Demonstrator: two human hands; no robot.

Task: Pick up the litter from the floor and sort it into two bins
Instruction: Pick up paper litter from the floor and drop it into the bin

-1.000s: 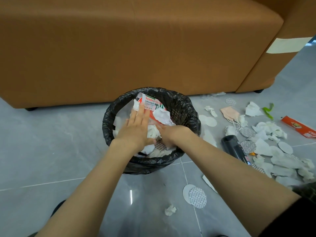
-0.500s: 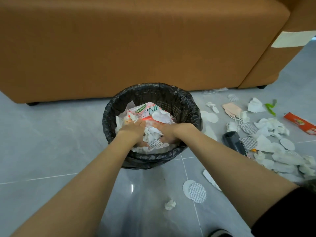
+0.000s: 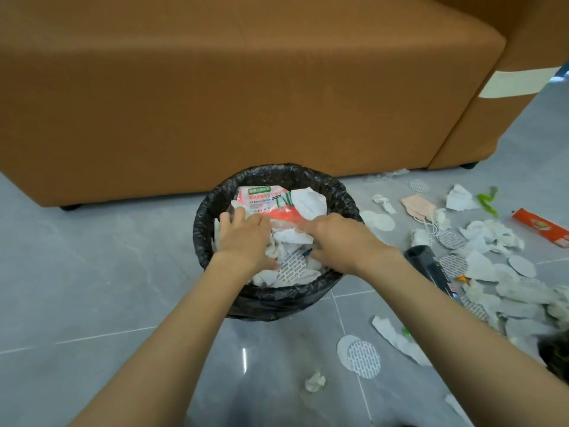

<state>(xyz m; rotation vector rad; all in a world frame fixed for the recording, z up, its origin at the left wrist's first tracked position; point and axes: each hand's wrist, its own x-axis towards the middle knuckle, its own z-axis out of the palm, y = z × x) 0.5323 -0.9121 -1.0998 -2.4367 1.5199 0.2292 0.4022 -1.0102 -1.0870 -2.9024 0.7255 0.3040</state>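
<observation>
A round bin with a black liner [image 3: 203, 224] stands on the grey floor in front of me, filled with white tissues, a foil disc and a red-and-white printed packet [image 3: 264, 197]. Both my hands are inside it. My left hand [image 3: 243, 238] lies flat on the litter, fingers stretched toward the packet's near edge. My right hand [image 3: 338, 241] presses down beside it on crumpled paper. Its fingers bend down into the litter and their tips are hidden. A white tissue [image 3: 308, 202] sticks up behind my right hand.
A brown sofa [image 3: 246, 87] runs right behind the bin. Right of the bin the floor holds several tissues [image 3: 492, 235], foil discs [image 3: 363, 354], a black canister [image 3: 428, 268], a pink mask [image 3: 417, 204], a green scrap [image 3: 488, 200] and an orange carton [image 3: 542, 226]. A tissue ball [image 3: 314, 380] lies in front.
My left hand has uncurled and spread flat toward the packet. The packet has tipped further back in the bin. My right hand stays pressed into the litter.
</observation>
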